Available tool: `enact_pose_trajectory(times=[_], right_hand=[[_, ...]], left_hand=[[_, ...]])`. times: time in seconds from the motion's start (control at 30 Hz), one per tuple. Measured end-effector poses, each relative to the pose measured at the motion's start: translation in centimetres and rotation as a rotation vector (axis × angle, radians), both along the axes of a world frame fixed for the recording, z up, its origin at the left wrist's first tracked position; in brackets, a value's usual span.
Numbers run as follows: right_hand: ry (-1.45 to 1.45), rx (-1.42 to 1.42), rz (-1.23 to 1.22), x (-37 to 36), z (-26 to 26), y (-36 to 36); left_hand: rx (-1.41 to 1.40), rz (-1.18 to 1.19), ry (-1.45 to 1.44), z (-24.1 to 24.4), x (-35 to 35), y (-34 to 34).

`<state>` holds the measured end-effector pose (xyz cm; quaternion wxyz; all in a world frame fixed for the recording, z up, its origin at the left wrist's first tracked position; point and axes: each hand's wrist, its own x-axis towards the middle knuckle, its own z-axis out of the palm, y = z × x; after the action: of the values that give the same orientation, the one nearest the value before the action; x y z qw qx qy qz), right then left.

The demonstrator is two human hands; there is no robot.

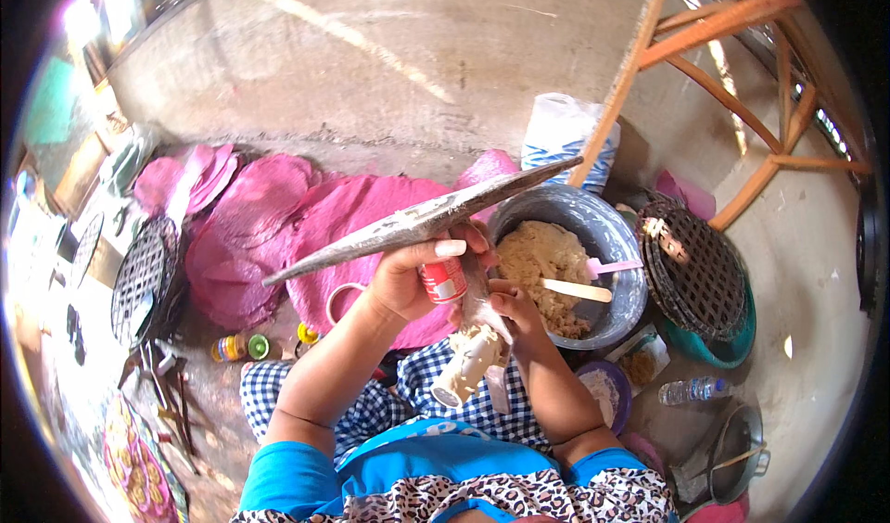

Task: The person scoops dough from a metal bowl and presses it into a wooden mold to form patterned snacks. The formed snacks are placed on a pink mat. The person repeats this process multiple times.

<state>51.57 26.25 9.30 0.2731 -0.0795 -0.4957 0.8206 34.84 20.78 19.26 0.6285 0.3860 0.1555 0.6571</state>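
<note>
A long, tapered wooden bar (424, 220) runs slantwise in front of me, with dough smears on top. Under it, my left hand (410, 272) holds a red printed can (443, 279) against the bar's stem. My right hand (516, 307) grips the dough-smeared lower part of this wooden tool. Below the hands a white tube (452, 384), coated in pale dough, hangs above my lap. Just beyond my right hand, a large grey basin (619, 307) contains a mass of dough (539, 252). A pale flat stick (577, 289) and a pink spatula (615, 266) rest in it.
Pink round sheets (243, 224) cover the floor ahead. Stacked dark lattice trays (695, 266) sit on a teal basin (730, 346) at right, near a plastic bottle (688, 391). A wooden frame (626, 85) leans at upper right. More lattice trays (142, 279) stand left.
</note>
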Motion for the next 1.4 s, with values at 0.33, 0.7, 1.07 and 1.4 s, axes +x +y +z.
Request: enact_pose_trajectory(times=[0.33,0.7,1.07,1.4], right_hand=[[0.136,-0.452,-0.191,-5.6,4.5,-3.0],[0.080,0.994,-0.815,-8.6,8.2,-9.4],[-0.165,0.273,-0.101,-11.3,10.2,-9.2],[0.030,0.173,0.084,-10.8,16.6,-2.8]], left_hand=[[0.173,0.992,1.263,-4.1,-7.4,-8.9],[0.451,0.969,1.925,-3.3,-9.5,-13.1],[0.335,0.581,1.733,-6.9,-8.4,-12.2],[-0.190,-0.009,-0.272,-11.6,1.1,-10.5]])
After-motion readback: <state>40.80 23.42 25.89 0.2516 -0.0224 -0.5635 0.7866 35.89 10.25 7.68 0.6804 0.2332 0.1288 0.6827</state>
